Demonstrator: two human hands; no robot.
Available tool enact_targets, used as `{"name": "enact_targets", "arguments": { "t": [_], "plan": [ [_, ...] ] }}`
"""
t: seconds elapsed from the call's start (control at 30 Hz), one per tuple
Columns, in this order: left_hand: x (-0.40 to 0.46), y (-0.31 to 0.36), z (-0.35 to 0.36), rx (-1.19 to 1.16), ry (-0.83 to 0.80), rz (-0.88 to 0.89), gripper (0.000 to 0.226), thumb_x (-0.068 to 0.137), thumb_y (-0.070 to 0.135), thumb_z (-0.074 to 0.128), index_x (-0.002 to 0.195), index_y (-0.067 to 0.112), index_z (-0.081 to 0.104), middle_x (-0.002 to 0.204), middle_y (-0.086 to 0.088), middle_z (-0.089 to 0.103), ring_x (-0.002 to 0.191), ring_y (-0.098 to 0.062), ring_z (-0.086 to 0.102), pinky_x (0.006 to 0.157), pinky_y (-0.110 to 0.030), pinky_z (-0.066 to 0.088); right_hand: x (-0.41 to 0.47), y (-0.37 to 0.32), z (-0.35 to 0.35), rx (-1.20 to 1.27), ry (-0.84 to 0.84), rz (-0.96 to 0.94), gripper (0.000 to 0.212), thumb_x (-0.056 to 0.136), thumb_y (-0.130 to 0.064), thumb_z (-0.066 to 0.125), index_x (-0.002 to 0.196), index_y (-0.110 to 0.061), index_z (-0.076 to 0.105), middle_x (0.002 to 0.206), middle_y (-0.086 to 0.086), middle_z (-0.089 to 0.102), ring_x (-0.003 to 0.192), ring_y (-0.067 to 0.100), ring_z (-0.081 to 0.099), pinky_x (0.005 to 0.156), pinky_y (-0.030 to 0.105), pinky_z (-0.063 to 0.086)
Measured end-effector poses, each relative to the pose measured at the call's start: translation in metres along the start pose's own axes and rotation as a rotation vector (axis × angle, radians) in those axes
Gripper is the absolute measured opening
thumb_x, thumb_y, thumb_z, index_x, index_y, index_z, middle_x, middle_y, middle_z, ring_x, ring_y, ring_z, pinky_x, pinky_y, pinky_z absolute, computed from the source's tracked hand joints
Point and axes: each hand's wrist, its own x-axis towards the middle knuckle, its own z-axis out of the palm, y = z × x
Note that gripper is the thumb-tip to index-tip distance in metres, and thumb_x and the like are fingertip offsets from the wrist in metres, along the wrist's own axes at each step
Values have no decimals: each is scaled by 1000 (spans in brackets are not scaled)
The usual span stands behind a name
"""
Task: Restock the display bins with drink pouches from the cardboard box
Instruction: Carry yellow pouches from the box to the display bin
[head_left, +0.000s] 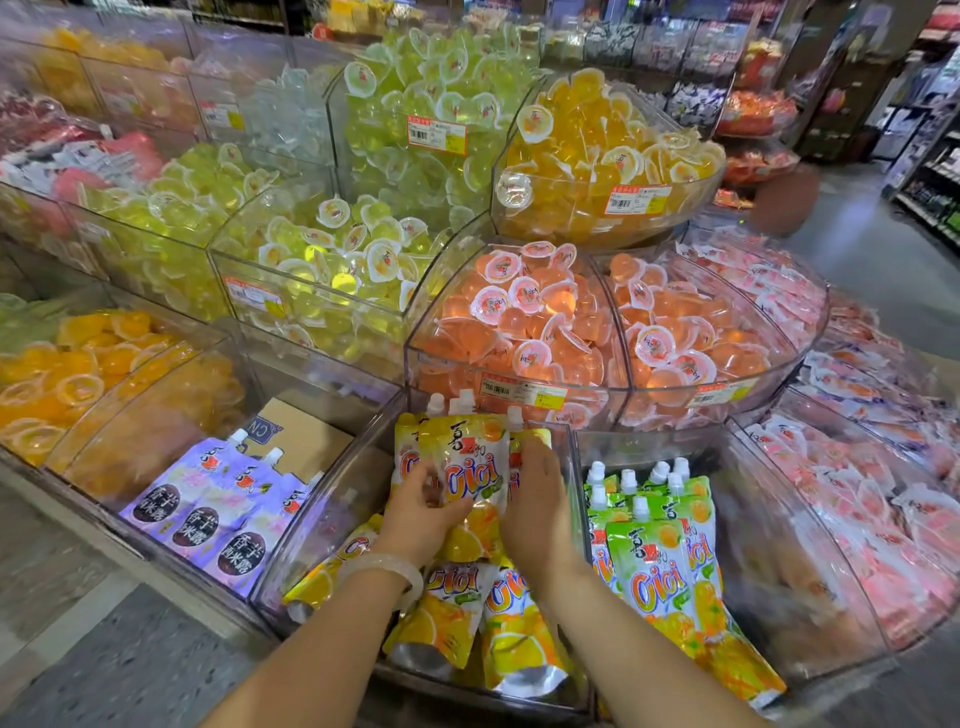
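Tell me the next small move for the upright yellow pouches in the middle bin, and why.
Probably lower them and let go. Both hands, left and right, hold a bunch of yellow pouches upright, spouts up, at the back of the middle bin; more yellow pouches lie flat in front.

Both hands were inside a clear display bin (332, 525) in the bottom row. The left hand (423, 512) and the right hand (537, 499) gripped a small upright stack of yellow drink pouches (470, 467) from either side, spouts up. More yellow pouches (498, 623) lay flat beneath the wrists. A pale bangle (387, 566) circled the left wrist. Purple pouches (218, 509) filled the bin to the left, beside a cardboard box (306, 436); green pouches (654, 545) stood in the bin to the right.
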Motion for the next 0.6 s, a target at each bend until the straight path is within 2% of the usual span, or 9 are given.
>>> {"name": "enact_targets", "arguments": {
  "t": [0.1, 0.17, 0.23, 0.3, 0.4, 0.5, 0.57, 0.6],
  "plan": [
    [0, 2, 12, 6, -24, 43, 32, 78, 7, 74, 100, 17, 52, 99, -15, 68, 89, -28, 65, 83, -43, 55, 9, -11, -14, 33, -48, -30, 54, 85, 7, 46, 136, -8, 41, 130, 7, 52, 121, 25, 52, 93, 27, 45],
    [-2, 3, 20, 7, -35, 38, 38, 79, 4, 72, 103, 19, 47, 86, -4, 65, 76, -14, 62, 71, -28, 53, 14, -13, -23, 84, -98, 35, 61, 84, 10, 43, 140, -13, 38, 127, 5, 57, 112, 25, 59, 75, 24, 47],
    [-3, 4, 27, 71, -39, 47, 39, 78, 7, 73, 105, 15, 46, 79, 0, 60, 69, -10, 57, 67, -28, 52, 20, -13, -31, 86, -163, 108, 61, 85, 10, 41, 141, -14, 37, 114, 9, 61, 89, 26, 60, 59, 25, 41],
    [-3, 4, 31, 148, -53, 56, 40, 78, 11, 75, 109, 10, 48, 87, -3, 64, 78, -17, 61, 76, -35, 54, 26, -10, -38, 55, -205, 132, 50, 88, 6, 41, 135, -10, 41, 96, 6, 57, 78, 21, 52, 56, 23, 37],
    [-3, 5, 30, 204, -65, 48, 40, 78, 10, 74, 110, 11, 49, 101, -3, 66, 93, -21, 64, 86, -38, 53, 32, -8, -44, -45, -275, 156, 42, 91, -1, 45, 133, -5, 41, 102, 4, 43, 90, 17, 41, 61, 10, 30],
    [-3, 6, 28, 321, -55, 71, 46, 77, 14, 76, 115, 12, 49, 111, -4, 66, 102, -23, 64, 89, -40, 52, 34, -8, -44, -44, -293, 184, 41, 90, -1, 46, 131, -3, 42, 101, 5, 44, 89, 17, 42, 61, 10, 30],
    [-4, 6, 28, 388, -40, 106, 67, 76, 17, 77, 133, 14, 41, 126, -4, 59, 115, -23, 58, 95, -38, 49, 35, -7, -42, -41, -293, 190, 41, 90, -2, 46, 131, -3, 43, 90, 0, 45, 78, 14, 43, 61, 10, 29],
    [-6, 6, 28, 421, -29, 127, 84, 75, 19, 77, 144, 17, 29, 137, -6, 50, 124, -24, 52, 100, -38, 46, 36, -6, -41, -44, -286, 191, 41, 90, -2, 45, 131, -3, 43, 82, -5, 42, 70, 7, 40, 61, 9, 28]
  ]
}}
